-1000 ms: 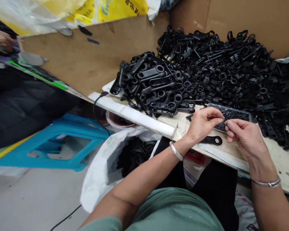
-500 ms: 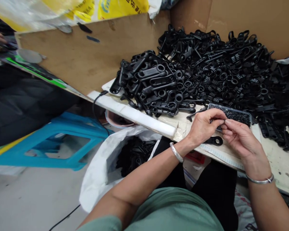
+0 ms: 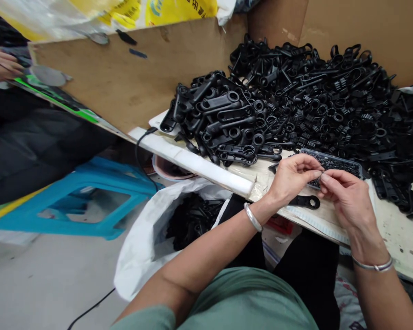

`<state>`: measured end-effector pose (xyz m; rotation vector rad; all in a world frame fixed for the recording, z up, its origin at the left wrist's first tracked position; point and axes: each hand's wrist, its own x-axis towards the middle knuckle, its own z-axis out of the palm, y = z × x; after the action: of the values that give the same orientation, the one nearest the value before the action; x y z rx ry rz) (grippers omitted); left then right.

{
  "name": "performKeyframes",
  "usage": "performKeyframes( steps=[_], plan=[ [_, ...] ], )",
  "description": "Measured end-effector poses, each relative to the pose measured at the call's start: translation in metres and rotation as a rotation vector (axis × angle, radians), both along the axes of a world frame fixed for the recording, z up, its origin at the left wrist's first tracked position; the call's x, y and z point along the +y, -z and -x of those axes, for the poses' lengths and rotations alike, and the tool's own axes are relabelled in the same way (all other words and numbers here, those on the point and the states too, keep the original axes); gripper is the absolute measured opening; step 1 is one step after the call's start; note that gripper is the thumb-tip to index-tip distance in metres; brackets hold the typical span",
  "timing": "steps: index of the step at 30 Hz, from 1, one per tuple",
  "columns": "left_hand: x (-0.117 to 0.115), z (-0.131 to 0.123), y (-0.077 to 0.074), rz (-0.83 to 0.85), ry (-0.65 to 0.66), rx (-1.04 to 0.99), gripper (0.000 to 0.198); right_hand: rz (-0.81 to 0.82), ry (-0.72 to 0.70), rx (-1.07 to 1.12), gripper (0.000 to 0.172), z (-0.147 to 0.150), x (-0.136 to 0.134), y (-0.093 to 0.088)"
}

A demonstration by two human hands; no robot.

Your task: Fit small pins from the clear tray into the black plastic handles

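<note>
My left hand [image 3: 291, 176] and my right hand [image 3: 346, 197] meet fingertip to fingertip just over the near edge of a clear tray of tiny black bits [image 3: 337, 163]. Both pinch something very small that I cannot make out. A single black plastic arm with a ring end [image 3: 304, 201] lies on the wooden board [image 3: 395, 229] right under my left hand. Behind the tray rises a big heap of black plastic arms [image 3: 296, 105].
A white sack with black parts [image 3: 179, 224] stands open under the board by my left forearm. A blue stool [image 3: 86, 201] is on the floor at left. Cardboard walls [image 3: 124, 87] back the heap. Another person's hand [image 3: 2, 64] shows at far left.
My two hands have come together and their fingertips now touch at the tray's near edge. The view has shifted slightly.
</note>
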<state>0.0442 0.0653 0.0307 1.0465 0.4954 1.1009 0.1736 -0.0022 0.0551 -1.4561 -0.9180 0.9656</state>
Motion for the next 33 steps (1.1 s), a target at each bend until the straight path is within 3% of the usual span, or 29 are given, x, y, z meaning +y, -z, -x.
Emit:
performKeyframes(
  steps=[4,13,17,21,26,33],
  plan=[
    [0.001,0.0,0.0,-0.049,-0.025,0.061,0.012,-0.051,0.093,-0.308,0.02,0.004,-0.001,0.002],
    [0.005,0.002,-0.002,-0.294,-0.102,0.342,0.011,-0.155,0.112,-0.63,0.014,0.005,-0.007,0.002],
    [0.002,0.01,-0.007,-0.461,-0.184,0.496,0.025,-0.094,0.108,-0.402,0.02,-0.003,-0.008,0.004],
    [-0.008,0.014,-0.01,-0.54,-0.107,0.428,0.027,-0.049,0.023,-0.104,0.026,-0.008,-0.011,0.003],
    [-0.019,0.012,-0.007,-0.448,-0.114,0.362,0.019,0.0,-0.068,0.094,0.026,-0.005,-0.02,-0.001],
    [-0.033,0.016,-0.005,-0.321,-0.106,0.283,0.02,-0.018,-0.049,0.182,0.027,-0.01,-0.038,0.002]
  ],
)
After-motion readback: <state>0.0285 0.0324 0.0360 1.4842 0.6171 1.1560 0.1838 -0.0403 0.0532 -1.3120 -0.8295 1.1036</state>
